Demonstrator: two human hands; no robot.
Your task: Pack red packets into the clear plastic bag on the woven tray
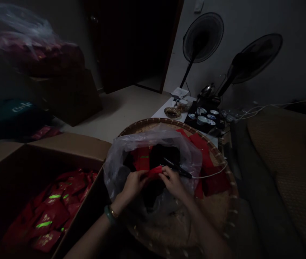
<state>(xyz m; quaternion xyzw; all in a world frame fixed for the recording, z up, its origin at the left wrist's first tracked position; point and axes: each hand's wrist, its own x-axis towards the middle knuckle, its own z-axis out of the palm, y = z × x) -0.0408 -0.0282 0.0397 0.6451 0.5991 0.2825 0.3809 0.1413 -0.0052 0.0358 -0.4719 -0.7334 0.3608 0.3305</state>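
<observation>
Between my two hands is a small red packet [154, 172], held by its ends above an open clear plastic bag [115, 158]. My left hand [134, 184], with bracelets at the wrist, pinches its left end. At the other end my right hand [171, 180] grips it with thumb and fingers. Just behind my right hand lies a dark, wand-like tool [180, 169] with a white cord. Inside the bag are dark contents and another red packet [141, 159]. The bag rests in a round woven tray [214, 212], where more red packets [203, 147] lie at the right.
A cardboard box [69, 144] full of red packets [53, 208] stands at my left. Behind it, a stuffed plastic bag [45, 50] tops another box [69, 93]. A low table [163, 108] holds cups and dishes. Two fans [203, 37] stand by the wall.
</observation>
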